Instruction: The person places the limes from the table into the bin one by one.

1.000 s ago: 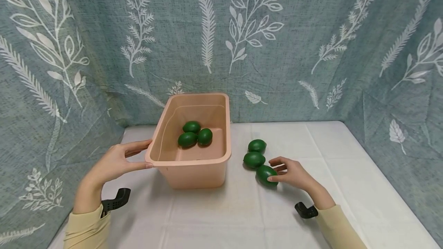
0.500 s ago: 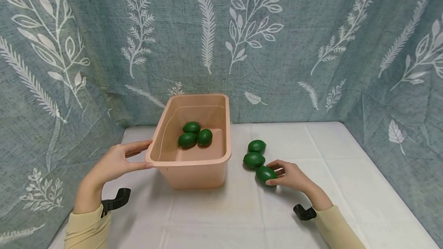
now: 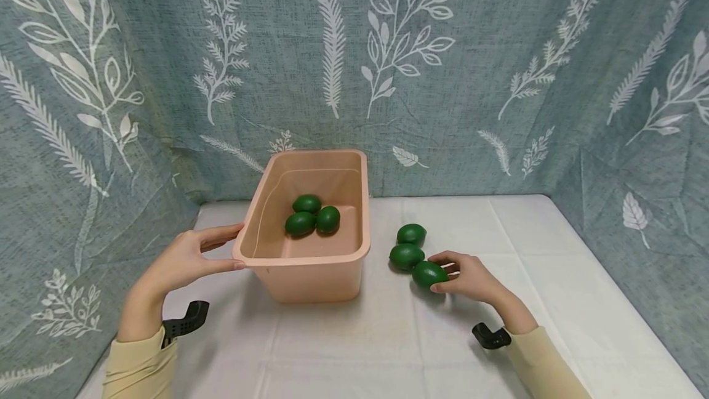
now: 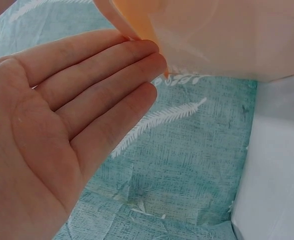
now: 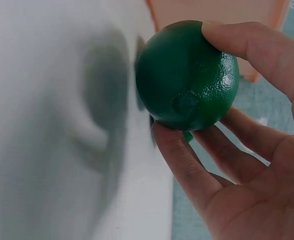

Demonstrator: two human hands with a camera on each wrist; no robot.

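Teal fabric printed with white leaves point(image 3: 454, 79) hangs behind and beside your workspace, the largest thing in view. Below it your desk point(image 3: 543, 245) is covered with a white cloth. On the desk's left half stands a peach plastic tub point(image 3: 354, 250), open at the top, with three green limes point(image 3: 310, 214) huddled together on its floor towards the far end.

Your left hand point(image 3: 185, 260) rests against the tub's near left corner, fingers straight and relaxed, the thumb along the rim and the fingertips point(image 4: 147, 55) touching the outer wall; it grips nothing. Your right hand point(image 3: 471, 276) lies to the right of the tub and pinches a green lime point(image 3: 429, 274) between the thumb and curled fingers point(image 5: 187, 165); the wrist view shows the fruit raised just clear of the cloth, its shadow on the cloth beside it. Two more limes lie on the cloth just beyond it: the nearer lime point(image 3: 407, 256) sits just beside the held one, and the farther lime point(image 3: 412, 234) is close behind that. Both your sleeves are pale yellow.
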